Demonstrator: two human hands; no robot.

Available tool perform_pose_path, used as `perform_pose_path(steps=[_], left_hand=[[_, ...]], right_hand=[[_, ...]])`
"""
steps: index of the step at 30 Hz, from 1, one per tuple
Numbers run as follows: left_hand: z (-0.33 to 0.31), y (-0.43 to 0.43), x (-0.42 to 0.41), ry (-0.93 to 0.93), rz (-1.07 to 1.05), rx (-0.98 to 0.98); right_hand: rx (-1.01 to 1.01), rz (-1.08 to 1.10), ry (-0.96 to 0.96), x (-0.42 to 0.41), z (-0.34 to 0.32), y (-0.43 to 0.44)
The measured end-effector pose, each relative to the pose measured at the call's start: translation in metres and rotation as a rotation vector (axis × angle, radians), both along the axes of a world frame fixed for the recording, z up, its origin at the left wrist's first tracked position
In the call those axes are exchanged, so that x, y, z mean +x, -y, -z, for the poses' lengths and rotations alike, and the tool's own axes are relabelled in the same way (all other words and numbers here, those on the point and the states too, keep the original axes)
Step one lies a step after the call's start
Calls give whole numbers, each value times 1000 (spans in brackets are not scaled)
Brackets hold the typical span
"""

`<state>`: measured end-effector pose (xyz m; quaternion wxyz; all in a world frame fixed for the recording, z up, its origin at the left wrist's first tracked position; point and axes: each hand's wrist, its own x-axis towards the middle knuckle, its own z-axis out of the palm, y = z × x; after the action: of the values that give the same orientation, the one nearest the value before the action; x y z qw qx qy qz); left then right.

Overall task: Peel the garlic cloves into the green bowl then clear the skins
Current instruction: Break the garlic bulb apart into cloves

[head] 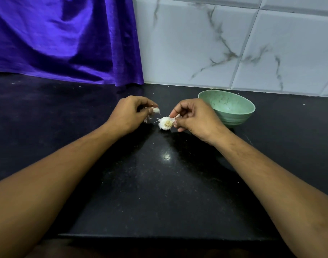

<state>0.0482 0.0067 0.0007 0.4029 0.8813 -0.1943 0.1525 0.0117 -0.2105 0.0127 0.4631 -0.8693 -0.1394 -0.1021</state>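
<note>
- A purple cloth (62,40) hangs at the far left, and its hem meets the back of the black surface (159,192).
- My left hand (130,113) is held over the surface left of centre, knuckles up and curled in.
- Its fingers (148,103) and thumb pinch a small white garlic clove (156,110) that sticks out to the right of the fingertips.
- Thin white skin scraps (147,119) hang just under that hand. I cannot tell whether they touch the surface.
- The garlic bulb (166,123) sits between my two hands, just right of the clove and apart from it, with its tan root end turned toward me.
- It is low over the surface, and I cannot tell whether it rests there or is lifted.
- My right hand (194,119) is against the bulb's right side. The fingers (175,110) are curled, with forefinger and thumb pinching the papery skin at the bulb's upper right edge.
- The green bowl (232,116) stands upright on the surface just behind and to the right of my right hand, which covers part of its near left rim.
- A white marbled tiled wall (234,43) runs along the back, behind the bowl.
</note>
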Motion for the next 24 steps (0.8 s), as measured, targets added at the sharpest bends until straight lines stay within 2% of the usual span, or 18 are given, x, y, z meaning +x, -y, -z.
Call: perform_pose_path(steps=[9,15,24], left_hand=[[-3,-1,-2,9,60,59],[-2,7,-12,-60,228,90],[-3,9,-11,-8,253,111]], right_hand=[[-268,-16,57,1,3,2],[-26,1,-1,3,6,0],[435,-100,-225,-4,1,-5]])
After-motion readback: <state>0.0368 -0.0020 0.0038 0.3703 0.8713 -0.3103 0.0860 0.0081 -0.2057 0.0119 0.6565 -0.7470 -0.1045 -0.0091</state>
